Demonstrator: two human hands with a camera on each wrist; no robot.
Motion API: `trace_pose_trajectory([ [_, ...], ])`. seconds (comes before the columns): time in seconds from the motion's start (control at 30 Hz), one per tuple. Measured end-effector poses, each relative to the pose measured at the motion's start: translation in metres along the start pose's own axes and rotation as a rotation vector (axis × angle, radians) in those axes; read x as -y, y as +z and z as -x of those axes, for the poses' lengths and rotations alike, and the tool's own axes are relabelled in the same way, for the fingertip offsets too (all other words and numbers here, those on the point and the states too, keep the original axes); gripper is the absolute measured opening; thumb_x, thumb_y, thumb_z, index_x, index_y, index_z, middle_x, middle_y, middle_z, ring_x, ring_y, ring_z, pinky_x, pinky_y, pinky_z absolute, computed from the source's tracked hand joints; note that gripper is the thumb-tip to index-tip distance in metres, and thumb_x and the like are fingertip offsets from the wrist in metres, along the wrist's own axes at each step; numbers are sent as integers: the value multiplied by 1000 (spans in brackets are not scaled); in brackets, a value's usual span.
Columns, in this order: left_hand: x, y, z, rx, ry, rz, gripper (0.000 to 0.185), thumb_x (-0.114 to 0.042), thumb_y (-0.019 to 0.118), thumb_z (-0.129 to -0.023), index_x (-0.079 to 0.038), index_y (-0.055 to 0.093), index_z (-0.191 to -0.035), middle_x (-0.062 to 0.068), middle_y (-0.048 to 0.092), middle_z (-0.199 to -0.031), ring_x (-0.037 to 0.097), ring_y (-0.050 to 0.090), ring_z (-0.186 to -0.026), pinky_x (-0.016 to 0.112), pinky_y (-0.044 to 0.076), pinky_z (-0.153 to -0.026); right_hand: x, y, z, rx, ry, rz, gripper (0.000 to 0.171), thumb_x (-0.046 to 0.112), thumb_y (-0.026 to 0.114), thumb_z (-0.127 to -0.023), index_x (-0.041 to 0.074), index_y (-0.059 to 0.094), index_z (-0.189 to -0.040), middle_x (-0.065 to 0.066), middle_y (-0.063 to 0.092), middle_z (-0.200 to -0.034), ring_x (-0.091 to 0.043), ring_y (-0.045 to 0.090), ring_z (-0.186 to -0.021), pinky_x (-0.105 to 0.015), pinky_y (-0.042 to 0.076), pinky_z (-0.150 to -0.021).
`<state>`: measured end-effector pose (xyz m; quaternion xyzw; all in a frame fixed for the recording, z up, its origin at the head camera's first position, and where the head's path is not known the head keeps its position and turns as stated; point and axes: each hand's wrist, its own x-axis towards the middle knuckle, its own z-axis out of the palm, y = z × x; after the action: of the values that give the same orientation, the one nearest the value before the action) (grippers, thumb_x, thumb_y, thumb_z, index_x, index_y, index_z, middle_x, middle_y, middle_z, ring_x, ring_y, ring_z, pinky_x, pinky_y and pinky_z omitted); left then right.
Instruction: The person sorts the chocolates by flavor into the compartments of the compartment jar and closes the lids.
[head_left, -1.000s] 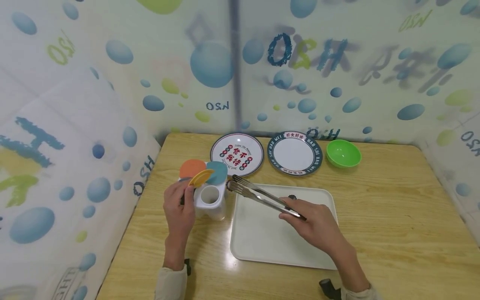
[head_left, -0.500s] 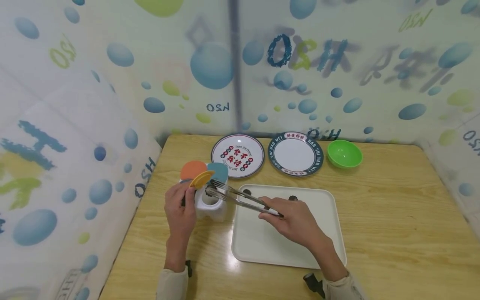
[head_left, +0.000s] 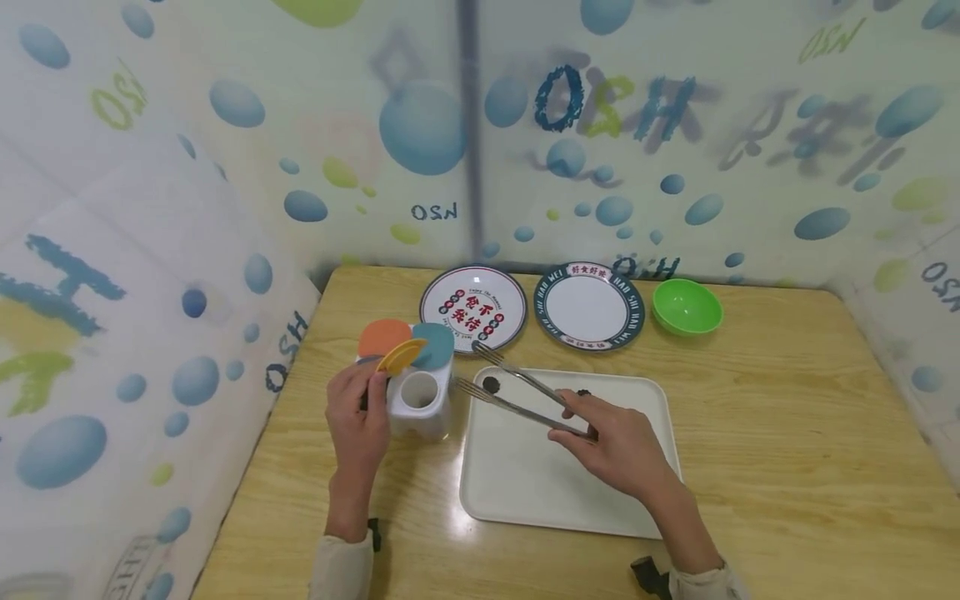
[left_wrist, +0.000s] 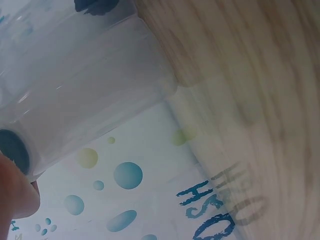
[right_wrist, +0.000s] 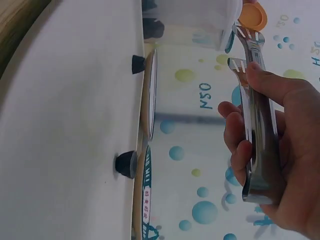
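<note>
In the head view my left hand (head_left: 358, 421) pinches the raised yellow lid (head_left: 402, 358) of a white, partly see-through container (head_left: 420, 421). The round opening (head_left: 419, 389) under that lid is uncovered. My right hand (head_left: 618, 442) grips metal tongs (head_left: 525, 408) over the tray; their tips stand apart with nothing between them. Two small dark cup-shaped pieces lie near the tray's far edge, one on the left (right_wrist: 138, 64) and one further right (right_wrist: 126, 164), partly hidden by my hand in the head view. Dark pieces (right_wrist: 152, 27) show through the container's wall.
An off-white tray (head_left: 540, 492) lies right of the container. Behind stand a plate with red lettering (head_left: 474, 308), a dark-rimmed plate (head_left: 588, 307) and a green bowl (head_left: 687, 307). Orange (head_left: 385, 337) and teal (head_left: 433, 346) lids cover the container's other openings.
The tongs carried a dark piece left to the container's opening and let it go there. They have since moved back right, spread apart. My left hand stays at the lid.
</note>
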<state>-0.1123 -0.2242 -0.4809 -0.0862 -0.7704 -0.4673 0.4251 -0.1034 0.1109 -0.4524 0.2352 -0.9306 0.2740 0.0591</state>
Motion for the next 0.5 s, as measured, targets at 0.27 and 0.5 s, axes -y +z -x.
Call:
trace_pose_trajectory([
  [0.27, 0, -1, 0, 2, -2, -2, 15, 5, 62, -93, 5, 74, -101, 20, 72, -97, 31, 61, -102, 27, 38, -104, -25, -3, 19, -22, 85, 63, 47, 34, 82, -82, 18, 68, -124, 13, 66, -85, 3, 42, -57, -18, 35, -49],
  [0.5, 0, 0, 0, 0, -8, 4, 15, 6, 62, -92, 5, 74, -101, 20, 72, -97, 31, 61, -103, 27, 38, -104, -45, -7, 40, -29, 145, 114, 44, 34, 80, -83, 17, 69, -122, 14, 65, -83, 3, 40, -58, -19, 32, -49],
])
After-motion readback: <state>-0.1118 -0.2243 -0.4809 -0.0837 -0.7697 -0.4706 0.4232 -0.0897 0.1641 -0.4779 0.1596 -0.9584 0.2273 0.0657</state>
